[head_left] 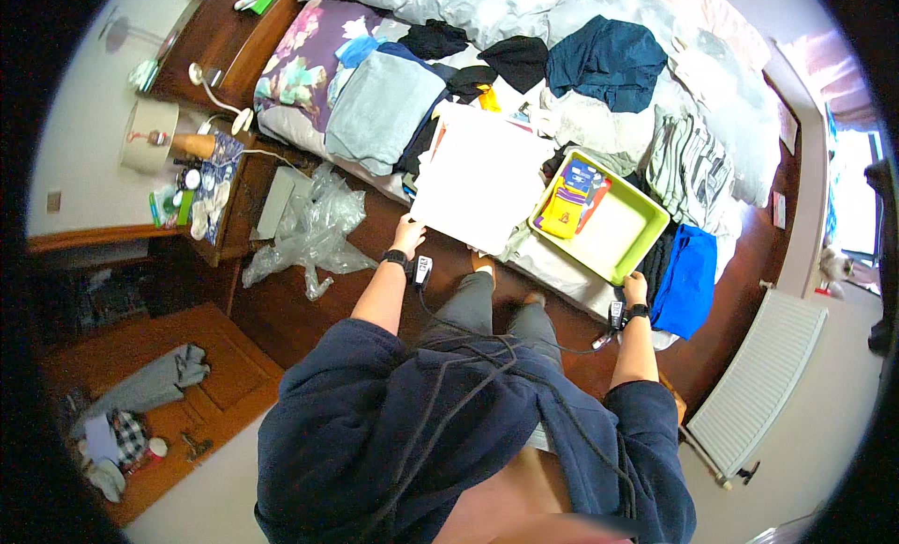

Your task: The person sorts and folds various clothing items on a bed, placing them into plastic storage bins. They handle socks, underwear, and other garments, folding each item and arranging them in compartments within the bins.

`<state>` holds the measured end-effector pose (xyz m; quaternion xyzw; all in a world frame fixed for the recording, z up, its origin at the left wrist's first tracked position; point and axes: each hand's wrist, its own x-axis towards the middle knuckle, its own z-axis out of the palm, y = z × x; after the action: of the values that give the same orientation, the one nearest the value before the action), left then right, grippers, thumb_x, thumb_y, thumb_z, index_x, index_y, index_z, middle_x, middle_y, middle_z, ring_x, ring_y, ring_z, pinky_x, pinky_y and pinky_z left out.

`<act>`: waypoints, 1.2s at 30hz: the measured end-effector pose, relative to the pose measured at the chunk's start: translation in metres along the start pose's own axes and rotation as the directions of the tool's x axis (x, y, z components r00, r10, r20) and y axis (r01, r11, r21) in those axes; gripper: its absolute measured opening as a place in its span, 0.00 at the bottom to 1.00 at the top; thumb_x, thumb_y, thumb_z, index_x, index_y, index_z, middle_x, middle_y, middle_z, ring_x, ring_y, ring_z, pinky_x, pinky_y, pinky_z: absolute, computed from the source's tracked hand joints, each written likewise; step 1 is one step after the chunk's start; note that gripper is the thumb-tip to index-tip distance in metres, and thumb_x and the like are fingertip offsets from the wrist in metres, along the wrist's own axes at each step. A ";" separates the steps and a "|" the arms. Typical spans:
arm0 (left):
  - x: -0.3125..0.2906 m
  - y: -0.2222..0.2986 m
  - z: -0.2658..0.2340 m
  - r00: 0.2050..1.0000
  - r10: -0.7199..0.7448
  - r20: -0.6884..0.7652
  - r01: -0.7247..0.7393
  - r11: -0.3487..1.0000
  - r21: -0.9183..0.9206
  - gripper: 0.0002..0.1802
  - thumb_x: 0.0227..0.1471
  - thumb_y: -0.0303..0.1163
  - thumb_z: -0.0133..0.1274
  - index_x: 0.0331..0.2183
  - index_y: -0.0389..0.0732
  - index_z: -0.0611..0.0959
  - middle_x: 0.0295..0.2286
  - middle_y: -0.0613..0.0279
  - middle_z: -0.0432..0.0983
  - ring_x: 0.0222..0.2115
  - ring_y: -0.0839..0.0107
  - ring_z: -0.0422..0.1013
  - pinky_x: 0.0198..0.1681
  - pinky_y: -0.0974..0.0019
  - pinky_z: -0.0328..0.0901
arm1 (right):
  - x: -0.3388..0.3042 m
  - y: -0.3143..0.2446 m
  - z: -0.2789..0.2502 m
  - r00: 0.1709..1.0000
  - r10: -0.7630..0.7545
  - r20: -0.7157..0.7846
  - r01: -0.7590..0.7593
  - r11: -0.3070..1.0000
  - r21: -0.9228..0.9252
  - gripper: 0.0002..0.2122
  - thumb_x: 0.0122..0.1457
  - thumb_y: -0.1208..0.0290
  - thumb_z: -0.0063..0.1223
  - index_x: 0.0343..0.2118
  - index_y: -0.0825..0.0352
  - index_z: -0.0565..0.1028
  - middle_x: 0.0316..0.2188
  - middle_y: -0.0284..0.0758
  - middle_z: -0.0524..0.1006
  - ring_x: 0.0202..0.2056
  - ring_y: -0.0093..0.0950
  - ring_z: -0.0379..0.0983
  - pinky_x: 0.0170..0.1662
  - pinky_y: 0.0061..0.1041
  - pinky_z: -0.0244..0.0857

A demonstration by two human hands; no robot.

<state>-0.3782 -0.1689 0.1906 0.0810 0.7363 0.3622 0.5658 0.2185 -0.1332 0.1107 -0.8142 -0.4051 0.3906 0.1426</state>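
Observation:
At its near left corner, my left hand (pixel 409 235) grips a large flat white square panel (pixel 482 179); whether it is a board or a lid I cannot tell. The panel lies at the near side of the bed, over other things. My right hand (pixel 635 289) is closed on the near right corner of a shallow lime-green plastic bin (pixel 618 227). Inside the bin's left end are a yellow packet (pixel 565 212) and a blue packet (pixel 582 177), with something red beside them. The rest of the bin's floor shows bare.
Folded light-blue cloth (pixel 379 113), dark clothes (pixel 518 63), a teal garment (pixel 609 62), a striped garment (pixel 695 165) and blue cloth (pixel 685 280) cover the bed. A clear plastic bag (pixel 314 230) lies on the floor at left. A radiator (pixel 760 380) stands at right.

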 end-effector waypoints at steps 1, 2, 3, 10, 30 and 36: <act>0.011 0.004 0.003 1.000 -0.016 0.003 0.016 0.999 0.029 0.26 0.53 0.34 0.52 0.51 0.39 0.64 0.45 0.55 0.68 0.43 0.62 0.68 0.47 0.57 0.65 | -0.003 -0.002 0.001 1.000 0.011 0.003 -0.012 0.993 0.119 0.13 0.53 0.74 0.48 0.42 0.72 0.72 0.21 0.33 0.74 0.16 0.21 0.64 0.18 0.20 0.57; 0.019 0.006 0.007 0.999 -0.044 -0.018 0.045 0.997 0.065 0.22 0.54 0.33 0.51 0.49 0.39 0.67 0.43 0.57 0.70 0.41 0.65 0.69 0.46 0.59 0.66 | -0.007 -0.006 0.002 0.992 0.121 0.021 -0.123 0.959 0.254 0.13 0.54 0.73 0.49 0.41 0.72 0.73 0.19 0.33 0.74 0.14 0.21 0.64 0.17 0.20 0.56; 0.023 0.003 0.010 0.996 -0.043 -0.077 0.049 0.995 0.083 0.16 0.55 0.32 0.50 0.45 0.40 0.70 0.39 0.58 0.72 0.37 0.68 0.71 0.41 0.60 0.69 | -0.008 -0.012 0.000 0.992 0.107 0.066 -0.117 0.979 0.167 0.13 0.54 0.72 0.49 0.40 0.73 0.73 0.18 0.34 0.74 0.13 0.22 0.63 0.14 0.21 0.55; 0.012 -0.008 0.004 0.989 0.039 -0.146 -0.056 0.992 -0.112 0.10 0.56 0.29 0.48 0.38 0.36 0.68 0.36 0.55 0.72 0.35 0.65 0.72 0.42 0.60 0.71 | -0.026 -0.073 -0.024 0.972 0.046 0.230 -0.074 0.990 0.117 0.16 0.52 0.74 0.43 0.45 0.71 0.70 0.24 0.39 0.76 0.14 0.28 0.68 0.14 0.24 0.62; -0.034 0.033 -0.081 0.990 0.141 0.003 -0.127 0.903 -0.410 0.07 0.58 0.28 0.46 0.39 0.41 0.74 0.33 0.66 0.74 0.29 0.76 0.70 0.33 0.74 0.66 | -0.103 -0.204 -0.070 0.991 -0.067 0.118 -0.006 0.848 0.530 0.15 0.59 0.76 0.36 0.48 0.73 0.64 0.37 0.40 0.74 0.25 0.26 0.72 0.15 0.21 0.68; -0.033 0.042 -0.123 0.974 0.120 -0.193 -0.208 0.808 -0.551 0.08 0.58 0.27 0.45 0.41 0.42 0.72 0.37 0.65 0.73 0.35 0.73 0.70 0.39 0.69 0.67 | -0.024 -0.293 -0.029 0.974 -0.223 0.048 0.151 0.788 0.598 0.13 0.59 0.74 0.37 0.45 0.73 0.66 0.34 0.39 0.75 0.23 0.26 0.73 0.17 0.21 0.68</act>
<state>-0.4891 -0.2100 0.2546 -0.0548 0.6255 0.6172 0.4741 0.0711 0.0357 0.3027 -0.6612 -0.3499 0.5275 0.4026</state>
